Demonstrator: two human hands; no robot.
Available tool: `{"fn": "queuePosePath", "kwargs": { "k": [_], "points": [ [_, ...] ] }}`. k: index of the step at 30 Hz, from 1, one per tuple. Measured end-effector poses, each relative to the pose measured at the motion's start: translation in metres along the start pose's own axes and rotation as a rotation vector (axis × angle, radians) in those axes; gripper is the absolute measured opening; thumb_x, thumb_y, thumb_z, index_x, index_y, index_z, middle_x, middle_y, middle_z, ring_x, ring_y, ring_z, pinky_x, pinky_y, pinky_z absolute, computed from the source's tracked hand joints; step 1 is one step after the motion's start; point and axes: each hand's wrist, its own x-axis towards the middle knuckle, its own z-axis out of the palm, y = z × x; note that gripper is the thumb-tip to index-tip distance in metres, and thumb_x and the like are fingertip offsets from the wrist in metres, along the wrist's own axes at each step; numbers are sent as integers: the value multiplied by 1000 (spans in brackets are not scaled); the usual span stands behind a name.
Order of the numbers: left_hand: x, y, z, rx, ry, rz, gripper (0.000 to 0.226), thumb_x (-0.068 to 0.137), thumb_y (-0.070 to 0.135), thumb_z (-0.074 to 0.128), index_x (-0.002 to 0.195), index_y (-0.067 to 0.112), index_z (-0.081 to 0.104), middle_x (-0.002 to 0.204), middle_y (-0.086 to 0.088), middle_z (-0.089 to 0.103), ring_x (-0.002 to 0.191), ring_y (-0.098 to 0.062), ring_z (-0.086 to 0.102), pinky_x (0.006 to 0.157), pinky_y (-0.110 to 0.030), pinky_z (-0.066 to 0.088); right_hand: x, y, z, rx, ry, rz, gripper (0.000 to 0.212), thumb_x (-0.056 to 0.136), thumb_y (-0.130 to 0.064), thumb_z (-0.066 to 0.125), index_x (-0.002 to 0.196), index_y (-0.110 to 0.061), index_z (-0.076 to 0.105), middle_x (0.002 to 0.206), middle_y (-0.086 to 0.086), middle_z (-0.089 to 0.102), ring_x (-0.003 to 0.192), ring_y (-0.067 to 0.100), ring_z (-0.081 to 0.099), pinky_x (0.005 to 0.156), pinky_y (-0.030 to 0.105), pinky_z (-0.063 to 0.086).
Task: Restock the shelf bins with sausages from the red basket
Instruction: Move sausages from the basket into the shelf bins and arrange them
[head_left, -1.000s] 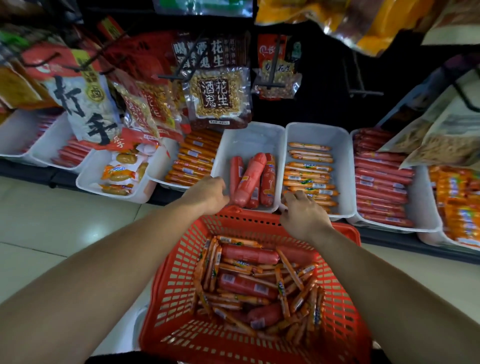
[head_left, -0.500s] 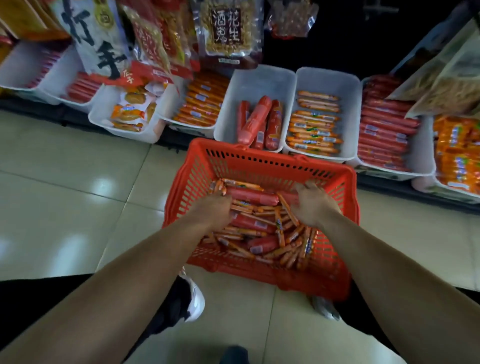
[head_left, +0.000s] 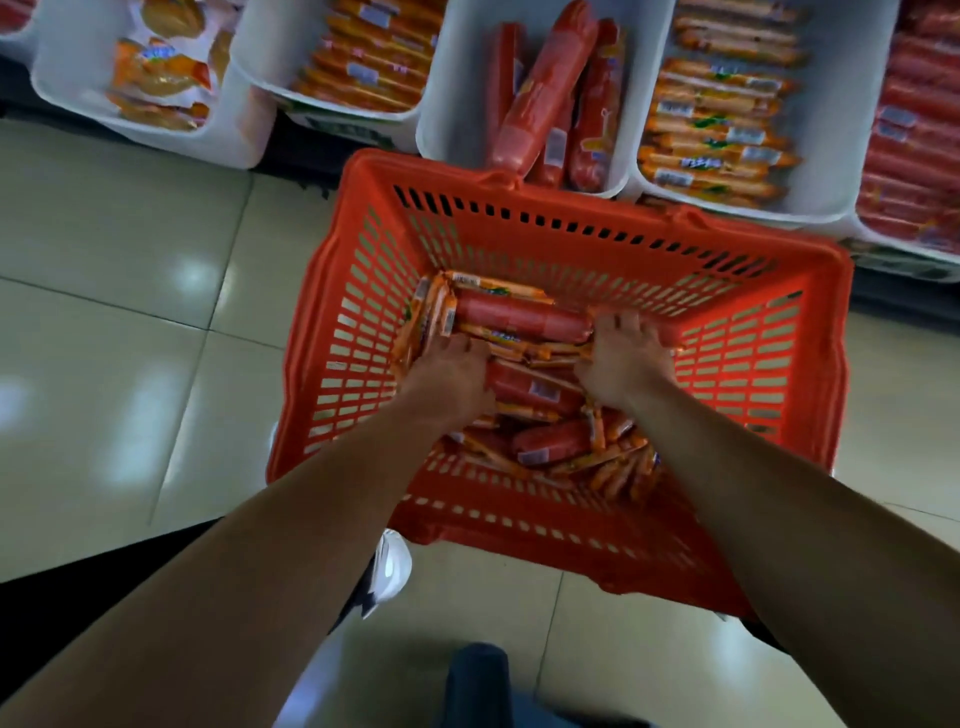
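Sausages (head_left: 524, 322) lay heaped in the red basket (head_left: 582, 234) on the floor, just below the shelf bins (head_left: 452, 104) — a short lift. Left hand (head_left: 449, 376) and right hand (head_left: 623, 364) curled down among them; whether either gripped one, I could not tell.

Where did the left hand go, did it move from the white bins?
Yes. The left hand moved back from the white bins down into the red basket.

A shop: white shelf bins (head_left: 519, 130) of packaged sausages (head_left: 545, 98) above tiled floor (head_left: 130, 312).
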Motion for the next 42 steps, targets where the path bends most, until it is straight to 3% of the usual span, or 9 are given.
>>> {"fn": "queuePosePath", "kwargs": {
  "k": [4,8,13,20,22,27,33,38,42],
  "points": [
    [11,-6,2,-22,231,-130,75,87,43,65,146,12,32,151,-14,27,136,-40,28,108,-54,35,9,14,21,32,-165,158,112,76,-73,61,156,-10,13,160,19,17,146,45,17,112,57,33],
    [17,-14,6,-161,186,-296,102,85,43,70,155,7,5,157,-20,14,145,-42,16,115,-54,25,2,27,35,-2,-140,110,115,73,-67,71,155,-14,11,158,11,17,145,42,21,106,53,39],
    [14,-19,8,-51,193,-265,91,88,43,62,154,7,11,156,-22,19,143,-41,21,114,-54,29,4,35,29,123,-111,46,87,71,-51,78,137,-11,38,127,13,53,114,37,56,87,43,51],
    [-8,10,7,-35,22,-120,82,85,46,66,151,16,26,156,-11,25,144,-36,23,115,-53,29,-15,41,13,129,-239,-33,54,75,-37,79,117,-14,55,102,5,65,87,23,63,71,35,52],
    [-11,22,9,-37,-15,-45,80,85,48,66,149,16,31,152,-11,33,141,-34,29,114,-52,31,-24,40,9,-19,-243,-134,59,76,-37,80,123,-14,53,110,6,63,96,25,62,76,33,50],
    [-13,40,18,-35,-149,123,71,86,48,67,144,16,40,146,-10,42,132,-33,42,103,-47,43,-52,55,15,-584,-311,-279,107,63,-68,75,150,-20,32,155,7,34,139,32,36,111,44,28],
    [-10,25,16,-43,-215,168,69,77,57,71,132,21,52,130,-1,50,117,-24,52,96,-42,48,-46,63,33,-779,-226,-424,82,84,-37,66,153,-18,25,157,2,32,144,25,27,114,45,23],
    [-7,10,14,-56,-280,148,82,75,46,79,144,24,41,143,-1,45,130,-26,47,105,-42,43,-37,59,35,-790,-141,-462,66,86,-34,64,145,-19,39,152,2,43,141,24,33,116,48,20],
    [-9,7,12,-53,-319,132,89,72,62,77,143,21,41,141,2,45,128,-24,47,101,-37,43,-37,59,31,-792,-191,-491,67,79,-36,71,140,-20,47,149,4,46,139,26,37,116,46,25]
  ]
}}
